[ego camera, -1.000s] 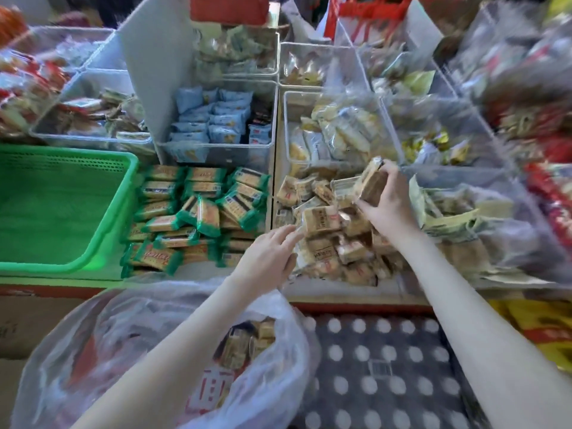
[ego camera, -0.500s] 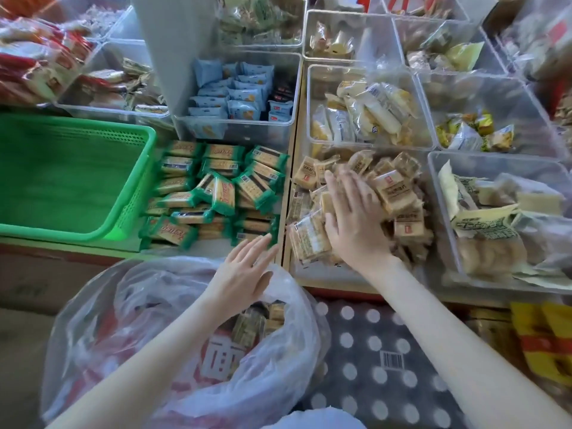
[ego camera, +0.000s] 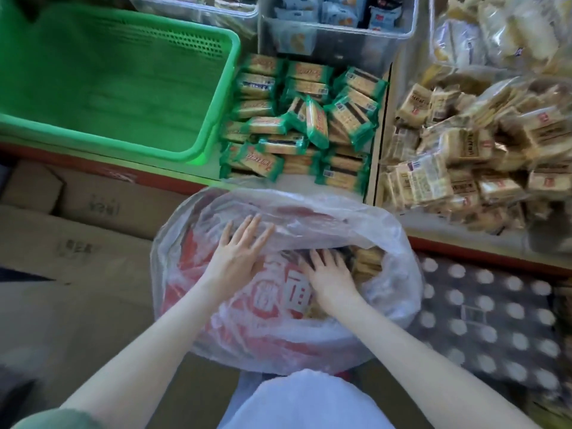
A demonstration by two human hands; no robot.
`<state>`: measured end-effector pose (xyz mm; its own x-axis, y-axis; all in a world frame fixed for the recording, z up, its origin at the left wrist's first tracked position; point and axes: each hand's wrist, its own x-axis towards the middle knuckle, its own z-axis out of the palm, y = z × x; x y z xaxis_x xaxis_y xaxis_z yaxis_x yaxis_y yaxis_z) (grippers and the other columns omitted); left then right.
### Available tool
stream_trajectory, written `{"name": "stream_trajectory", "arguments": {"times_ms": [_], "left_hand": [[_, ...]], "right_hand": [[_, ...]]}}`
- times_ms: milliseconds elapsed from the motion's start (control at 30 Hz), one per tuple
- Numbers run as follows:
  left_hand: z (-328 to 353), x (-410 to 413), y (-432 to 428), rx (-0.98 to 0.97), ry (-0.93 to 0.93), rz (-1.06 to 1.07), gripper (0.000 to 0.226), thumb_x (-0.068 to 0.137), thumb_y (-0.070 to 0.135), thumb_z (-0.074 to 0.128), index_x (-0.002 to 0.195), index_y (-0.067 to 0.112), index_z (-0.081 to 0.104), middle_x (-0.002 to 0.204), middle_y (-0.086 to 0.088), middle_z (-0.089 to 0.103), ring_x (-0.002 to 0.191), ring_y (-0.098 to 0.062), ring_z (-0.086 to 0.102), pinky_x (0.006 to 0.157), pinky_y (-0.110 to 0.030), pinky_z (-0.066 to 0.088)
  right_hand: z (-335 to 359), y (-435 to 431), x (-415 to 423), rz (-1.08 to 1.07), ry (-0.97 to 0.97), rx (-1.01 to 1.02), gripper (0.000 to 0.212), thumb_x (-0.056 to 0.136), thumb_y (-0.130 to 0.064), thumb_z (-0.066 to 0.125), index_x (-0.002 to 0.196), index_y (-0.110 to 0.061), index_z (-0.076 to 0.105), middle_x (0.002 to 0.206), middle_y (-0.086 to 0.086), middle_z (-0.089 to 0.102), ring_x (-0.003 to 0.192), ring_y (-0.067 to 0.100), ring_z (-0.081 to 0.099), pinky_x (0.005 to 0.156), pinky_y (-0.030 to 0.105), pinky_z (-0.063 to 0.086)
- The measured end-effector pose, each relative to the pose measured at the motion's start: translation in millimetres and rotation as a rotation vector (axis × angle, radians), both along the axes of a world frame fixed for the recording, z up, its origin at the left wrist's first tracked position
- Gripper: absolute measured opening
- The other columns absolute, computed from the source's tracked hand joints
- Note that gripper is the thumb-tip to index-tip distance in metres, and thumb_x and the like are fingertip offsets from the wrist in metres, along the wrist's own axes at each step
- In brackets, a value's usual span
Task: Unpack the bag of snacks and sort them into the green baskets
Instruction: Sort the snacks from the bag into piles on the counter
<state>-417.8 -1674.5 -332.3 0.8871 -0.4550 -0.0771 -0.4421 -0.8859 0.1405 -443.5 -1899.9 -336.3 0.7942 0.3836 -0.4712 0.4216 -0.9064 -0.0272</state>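
Note:
A clear plastic bag (ego camera: 399, 292) with red print sits low in the middle, its mouth open toward the shelf. Beige snack packets (ego camera: 366, 262) show inside it at the right. My left hand (ego camera: 238, 255) lies flat on the bag's top fold with fingers spread. My right hand (ego camera: 329, 272) reaches into the bag's mouth, fingers straight and spread over the packets, their tips partly hidden in the dark opening. A green basket (ego camera: 216, 97) stands empty on the shelf at upper left.
Green-wrapped biscuit packs (ego camera: 309, 125) are piled on the shelf right of the basket. Beige packets (ego camera: 458, 150) fill a clear tray at right. Clear bins (ego camera: 337, 35) stand behind. Cardboard boxes (ego camera: 80, 236) lie left; a dotted dark package (ego camera: 495, 320) lies right.
My right hand left the beige pile on the shelf and came down into the bag. My left hand moved down onto the bag's top. The view tilted downward.

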Motion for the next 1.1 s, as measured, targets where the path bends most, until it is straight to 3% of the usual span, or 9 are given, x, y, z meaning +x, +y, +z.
{"name": "stream_trajectory", "arguments": {"times_ms": [100, 300, 400, 500, 633, 733, 867, 967, 1100], "left_hand": [[-7.0, -0.9, 8.6, -0.023, 0.02, -0.05, 0.081, 0.079, 0.02, 0.075, 0.149, 0.014, 0.034, 0.151, -0.023, 0.034, 0.139, -0.038, 0.035, 0.109, -0.062, 0.025], [-8.9, 1.4, 21.8, -0.045, 0.038, -0.078, 0.076, 0.078, 0.018, 0.074, 0.146, 0.013, 0.041, 0.15, -0.025, 0.034, 0.138, -0.041, 0.035, 0.11, -0.06, 0.023], [-5.1, 3.8, 24.5, -0.029, 0.053, -0.081, 0.077, 0.077, 0.018, 0.075, 0.146, 0.013, 0.041, 0.15, -0.025, 0.034, 0.138, -0.042, 0.034, 0.109, -0.059, 0.023], [0.2, 9.1, 22.5, 0.017, 0.07, -0.083, 0.084, 0.071, 0.014, 0.08, 0.146, 0.014, 0.042, 0.15, -0.026, 0.034, 0.137, -0.043, 0.034, 0.109, -0.057, 0.021], [21.5, 23.3, 1.0, 0.006, 0.089, -0.078, 0.074, 0.074, 0.015, 0.074, 0.143, 0.012, 0.046, 0.149, -0.025, 0.035, 0.139, -0.043, 0.032, 0.112, -0.057, 0.019], [50.7, 37.3, -39.9, -0.19, 0.075, -0.099, 0.059, 0.076, 0.015, 0.059, 0.135, 0.01, 0.053, 0.14, -0.02, 0.048, 0.128, -0.039, 0.045, 0.107, -0.054, 0.037], [82.4, 58.5, -112.6, -0.329, -0.038, -0.151, 0.051, 0.088, 0.027, 0.042, 0.132, 0.004, 0.055, 0.132, -0.017, 0.055, 0.118, -0.036, 0.052, 0.097, -0.047, 0.046], [88.5, 72.2, -165.5, -0.325, -0.082, -0.193, 0.049, 0.091, 0.027, 0.048, 0.136, 0.006, 0.051, 0.134, -0.017, 0.054, 0.121, -0.036, 0.051, 0.099, -0.047, 0.045], [84.4, 82.2, -219.2, -0.271, -0.076, -0.227, 0.046, 0.088, 0.02, 0.055, 0.133, 0.008, 0.055, 0.13, -0.017, 0.057, 0.117, -0.036, 0.055, 0.095, -0.047, 0.05]], "right_hand": [[-8.9, 1.5, 0.0, -0.023, 0.209, -0.207, 0.092, 0.091, -0.02, 0.057, 0.153, -0.03, -0.01, 0.159, 0.005, -0.017, 0.145, 0.034, -0.013, 0.109, 0.069, 0.001], [-3.1, -1.9, 0.7, 0.029, 0.093, -0.227, 0.086, 0.094, -0.011, 0.049, 0.152, -0.022, -0.014, 0.161, 0.008, 0.001, 0.147, 0.028, -0.002, 0.11, 0.058, 0.021], [-1.0, -7.7, -9.0, 0.117, -0.042, -0.153, 0.081, 0.086, -0.009, 0.061, 0.152, -0.013, 0.016, 0.147, 0.012, 0.036, 0.138, 0.03, 0.027, 0.096, 0.046, 0.038], [2.5, -17.3, -20.1, 0.15, -0.146, 0.004, 0.065, 0.055, -0.009, 0.083, 0.117, -0.008, 0.063, 0.109, 0.009, 0.062, 0.102, 0.03, 0.053, 0.074, 0.043, 0.049], [36.3, -31.1, -17.9, -0.077, -0.245, 0.39, 0.071, 0.06, -0.025, 0.084, 0.123, -0.005, 0.057, 0.115, 0.01, 0.06, 0.109, 0.028, 0.056, 0.098, 0.046, 0.046], [79.0, -49.2, -4.8, -0.393, -0.323, 0.681, 0.063, 0.077, -0.028, 0.076, 0.13, -0.009, 0.047, 0.119, 0.006, 0.052, 0.106, 0.012, 0.047, 0.086, 0.023, 0.044], [131.9, -96.9, 30.4, -0.621, -0.494, 0.964, 0.056, 0.085, -0.019, 0.069, 0.131, -0.008, 0.038, 0.114, 0.004, 0.047, 0.096, 0.01, 0.052, 0.077, 0.011, 0.045], [160.5, -154.1, 61.9, -0.764, -0.659, 1.044, 0.055, 0.084, -0.021, 0.071, 0.121, -0.009, 0.032, 0.105, -0.002, 0.05, 0.091, 0.004, 0.057, 0.072, 0.011, 0.046], [176.1, -233.0, 108.0, -0.944, -0.849, 0.893, 0.048, 0.089, -0.031, 0.066, 0.117, -0.005, 0.037, 0.109, 0.007, 0.05, 0.095, 0.02, 0.051, 0.077, 0.033, 0.043]]}}
